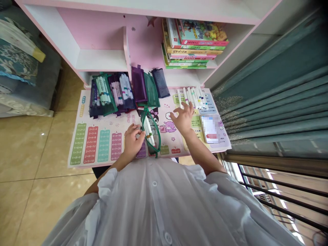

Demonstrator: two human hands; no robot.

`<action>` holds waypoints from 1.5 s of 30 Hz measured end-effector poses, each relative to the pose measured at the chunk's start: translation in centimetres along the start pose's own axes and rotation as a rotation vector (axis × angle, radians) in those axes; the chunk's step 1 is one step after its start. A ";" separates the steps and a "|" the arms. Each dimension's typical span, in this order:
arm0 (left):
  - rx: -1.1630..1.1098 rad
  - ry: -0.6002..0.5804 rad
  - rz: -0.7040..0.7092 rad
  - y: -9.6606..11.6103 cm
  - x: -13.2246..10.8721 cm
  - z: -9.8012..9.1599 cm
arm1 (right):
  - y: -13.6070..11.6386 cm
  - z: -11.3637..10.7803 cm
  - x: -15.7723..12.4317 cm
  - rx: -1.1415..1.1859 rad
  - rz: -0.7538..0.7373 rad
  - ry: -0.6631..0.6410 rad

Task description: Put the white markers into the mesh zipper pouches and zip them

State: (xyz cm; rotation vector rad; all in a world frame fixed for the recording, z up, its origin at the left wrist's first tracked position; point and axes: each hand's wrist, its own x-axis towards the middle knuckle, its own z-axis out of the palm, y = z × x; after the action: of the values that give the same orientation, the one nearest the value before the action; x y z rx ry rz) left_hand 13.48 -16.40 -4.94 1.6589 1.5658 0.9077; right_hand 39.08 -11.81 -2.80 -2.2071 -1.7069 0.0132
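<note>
Green mesh pouch [156, 128] rests gripped at its edge by the curled left hand [132, 140], while the open, empty right hand [183, 118] lies just beside loose white markers [191, 97].

Your left hand [133, 140] curls low, fingers [137, 133] bent inward, as your right hand [183, 119] spreads open, fingers [191, 108] reaching forward (forearms [202, 150] bare below white sleeves [107, 181]). Your elbows bend, your hands well apart.
</note>
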 end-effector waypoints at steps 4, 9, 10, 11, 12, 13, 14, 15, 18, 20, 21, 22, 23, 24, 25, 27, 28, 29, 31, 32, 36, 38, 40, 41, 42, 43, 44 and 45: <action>-0.003 -0.003 -0.007 0.2 0.0 0.0 | 2.4 1.1 3.7 -0.091 0.171 -0.019; 0.007 0.003 -0.017 0.3 0.0 -0.2 | 3.1 2.1 5.8 -0.148 0.245 -0.106; 0.007 0.002 -0.020 0.3 0.0 -0.3 | 3.1 2.3 6.0 -0.156 0.249 -0.119; 0.005 0.002 -0.023 0.3 0.0 -0.3 | 3.1 2.5 6.2 -0.163 0.252 -0.129; 0.001 0.002 -0.025 0.3 0.0 -0.3 | 3.2 2.7 6.4 -0.167 0.253 -0.135; -0.003 0.005 -0.026 0.3 0.0 -0.3 | 3.2 2.9 6.5 -0.169 0.254 -0.139; -0.005 0.006 -0.026 0.3 0.0 -0.3 | 3.2 3.1 6.6 -0.170 0.257 -0.144; -0.006 0.007 -0.026 0.3 0.0 -0.3 | 3.3 3.2 6.6 -0.170 0.259 -0.151; 0.000 -0.003 -0.029 0.4 0.0 -0.3 | 3.4 3.2 6.4 -0.165 0.252 -0.169; 0.000 -0.008 -0.034 0.4 0.0 -0.3 | 3.2 2.9 5.8 -0.151 0.217 -0.140; -0.002 -0.008 -0.035 0.5 0.0 -0.3 | 3.1 2.7 5.3 -0.138 0.191 -0.106; -0.005 -0.007 -0.034 0.5 0.0 -0.3 | 2.9 2.4 4.8 -0.121 0.162 -0.062; -0.007 -0.004 -0.033 0.5 0.0 -0.3 | 2.6 2.1 4.1 -0.101 0.129 -0.014; -0.008 -0.001 -0.031 0.5 0.0 -0.3 | 2.3 1.7 3.3 -0.078 0.094 0.028; -0.009 0.000 -0.029 0.5 0.1 -0.3 | 2.0 1.3 2.5 -0.050 0.058 0.062; -0.009 0.003 -0.027 0.5 0.1 -0.2 | 1.1 0.5 0.6 0.021 -0.027 0.103; -0.010 0.004 -0.026 0.4 0.1 -0.2 | 0.6 0.1 -0.4 0.062 -0.075 0.113; -0.010 0.004 -0.025 0.4 0.1 -0.2 | 0.1 -0.3 -1.5 0.104 -0.122 0.120; -0.013 0.004 -0.020 0.3 0.1 -0.2 | -0.9 -1.1 -3.6 0.177 -0.211 0.116; -0.015 0.006 -0.015 0.3 0.1 -0.2 | -1.4 -1.5 -4.6 0.201 -0.250 0.101; -0.016 0.017 0.007 0.2 0.1 -0.2 | -3.3 -2.3 -7.8 0.250 -0.356 -0.020; -0.015 0.020 0.014 0.1 0.1 -0.2 | -3.9 -2.4 -8.7 0.265 -0.374 -0.082; -0.017 0.029 0.022 0.0 0.1 -0.2 | -4.5 -2.4 -9.2 0.271 -0.375 -0.133; -0.017 0.034 0.027 -0.1 0.1 -0.2 | -4.7 -2.3 -9.3 0.269 -0.372 -0.152; -0.017 0.039 0.031 -0.2 0.1 -0.2 | -5.0 -2.3 -9.4 0.264 -0.368 -0.168; -0.016 0.043 0.034 -0.3 0.1 -0.2 | -5.2 -2.2 -9.4 0.258 -0.366 -0.179; -0.014 0.045 0.037 -0.3 0.1 -0.2 | -5.4 -2.2 -9.4 0.251 -0.363 -0.188; -0.012 0.045 0.039 -0.4 0.1 -0.1 | -5.6 -2.1 -9.4 0.242 -0.361 -0.198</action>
State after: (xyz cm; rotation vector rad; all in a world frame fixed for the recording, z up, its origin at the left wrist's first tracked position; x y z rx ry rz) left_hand 13.16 -16.25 -5.18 1.6764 1.5593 0.9790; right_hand 31.73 -20.04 -1.17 -1.7501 -2.0659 0.3392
